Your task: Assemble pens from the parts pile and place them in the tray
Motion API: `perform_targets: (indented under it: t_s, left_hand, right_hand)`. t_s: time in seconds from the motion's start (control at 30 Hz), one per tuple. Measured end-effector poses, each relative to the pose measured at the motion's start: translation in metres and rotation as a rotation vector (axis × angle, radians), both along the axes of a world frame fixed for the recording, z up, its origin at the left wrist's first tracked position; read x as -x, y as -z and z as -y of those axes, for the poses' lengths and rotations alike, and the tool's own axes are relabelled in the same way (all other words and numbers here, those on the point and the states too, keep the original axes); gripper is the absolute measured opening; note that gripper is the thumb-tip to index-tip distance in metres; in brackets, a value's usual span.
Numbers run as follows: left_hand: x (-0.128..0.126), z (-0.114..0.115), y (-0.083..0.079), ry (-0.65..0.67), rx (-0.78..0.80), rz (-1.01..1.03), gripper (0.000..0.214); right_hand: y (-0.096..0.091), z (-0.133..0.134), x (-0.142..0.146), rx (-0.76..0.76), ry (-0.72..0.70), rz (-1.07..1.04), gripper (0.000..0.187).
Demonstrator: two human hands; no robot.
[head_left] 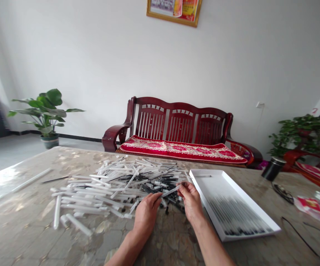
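Note:
Between my two hands is a pale, translucent pen (170,192), held level above the front edge of a heap of pen parts. My left hand (148,208) pinches its left end. The fingers of my right hand (188,198) close on its right end. White tubes (93,195) make up most of the heap, with black pieces (162,181) gathered at its right side. Just right of my right hand stands a shallow white box (248,195), where a row of clear pens with dark ends (232,214) lies side by side. One more pen (203,176) rests near its far end.
A black canister (273,168), dark cables (283,193) and a red-and-white plastic packet (312,207) are on the table's right. A long clear tube (31,180) and a thin dark rod (54,180) lie at the left. A wooden bench (180,125) stands behind the table.

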State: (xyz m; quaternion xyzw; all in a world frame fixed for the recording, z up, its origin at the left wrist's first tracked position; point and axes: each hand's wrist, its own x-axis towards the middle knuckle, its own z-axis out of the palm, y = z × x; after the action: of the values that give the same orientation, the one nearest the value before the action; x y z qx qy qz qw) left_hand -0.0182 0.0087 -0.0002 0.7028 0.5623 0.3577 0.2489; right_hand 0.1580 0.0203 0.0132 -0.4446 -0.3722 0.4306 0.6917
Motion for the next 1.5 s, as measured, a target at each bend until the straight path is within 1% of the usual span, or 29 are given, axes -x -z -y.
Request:
perform_targets:
  t_s: [0.23, 0.3, 0.43, 0.57, 0.63, 0.7, 0.77, 0.83, 0.87, 0.93, 1.0, 1.03, 1.07, 1.13, 1.2, 1.27, 1.4, 1.5]
  left_hand:
    - [0.001, 0.0, 0.001, -0.027, -0.084, 0.015, 0.03]
    - [0.002, 0.001, -0.001, -0.033, -0.121, -0.029, 0.03]
    - [0.004, 0.004, -0.004, -0.029, -0.216, -0.186, 0.032]
    - [0.005, 0.007, -0.005, -0.002, -0.298, -0.3, 0.036]
    - [0.005, 0.006, -0.005, -0.01, -0.299, -0.304, 0.036]
    - [0.004, 0.004, -0.005, -0.024, -0.266, -0.271, 0.035]
    - [0.004, 0.002, -0.006, -0.036, -0.227, -0.213, 0.034]
    - [0.004, 0.0, -0.006, -0.048, -0.208, -0.151, 0.033]
    - [0.005, 0.0, -0.005, -0.057, -0.207, -0.123, 0.033]
    - [0.006, -0.001, -0.004, -0.077, -0.211, -0.083, 0.032]
    - [0.007, -0.002, -0.003, -0.084, -0.217, -0.056, 0.031]
    - [0.007, -0.002, -0.002, -0.08, -0.221, -0.041, 0.031]
    - [0.007, -0.003, -0.001, -0.071, -0.225, -0.022, 0.031]
    - [0.007, -0.005, 0.002, -0.045, -0.226, 0.021, 0.031]
    - [0.007, -0.007, 0.006, -0.022, -0.215, 0.065, 0.03]
    - [0.007, -0.01, 0.01, -0.005, -0.206, 0.107, 0.029]
    - [0.006, -0.014, 0.016, 0.027, -0.215, 0.175, 0.028]
    - [0.004, -0.015, 0.019, 0.056, -0.211, 0.19, 0.027]
  right_hand:
    - [0.005, 0.001, 0.003, -0.036, -0.07, 0.079, 0.031]
    - [0.004, 0.002, 0.004, -0.024, -0.056, 0.067, 0.033]
    - [0.001, 0.003, 0.008, 0.05, -0.027, -0.002, 0.037]
    - [-0.001, 0.005, 0.011, 0.113, -0.038, -0.098, 0.037]
    - [0.0, 0.005, 0.013, 0.128, -0.061, -0.155, 0.038]
    - [0.003, 0.004, 0.013, 0.144, -0.109, -0.177, 0.038]
    - [0.005, 0.002, 0.009, 0.189, -0.137, -0.127, 0.039]
    - [0.004, -0.001, 0.003, 0.198, -0.068, 0.039, 0.04]
    - [0.0, -0.001, -0.001, 0.152, -0.011, 0.168, 0.038]
    - [-0.01, 0.0, -0.006, -0.027, 0.087, 0.501, 0.03]
    - [-0.023, 0.004, -0.008, -0.197, 0.106, 0.866, 0.028]
    - [-0.029, 0.007, -0.006, -0.234, 0.101, 1.035, 0.03]
    - [-0.035, 0.01, -0.004, -0.241, 0.092, 1.186, 0.031]
    - [-0.043, 0.014, 0.002, -0.205, 0.073, 1.421, 0.029]
    - [-0.05, 0.015, 0.007, -0.154, 0.055, 1.585, 0.023]
    - [-0.057, 0.014, 0.008, -0.116, 0.033, 1.698, 0.016]
    - [-0.071, 0.012, 0.004, -0.113, -0.073, 1.823, 0.012]
    - [-0.077, 0.013, 0.0, -0.115, -0.144, 1.896, 0.01]
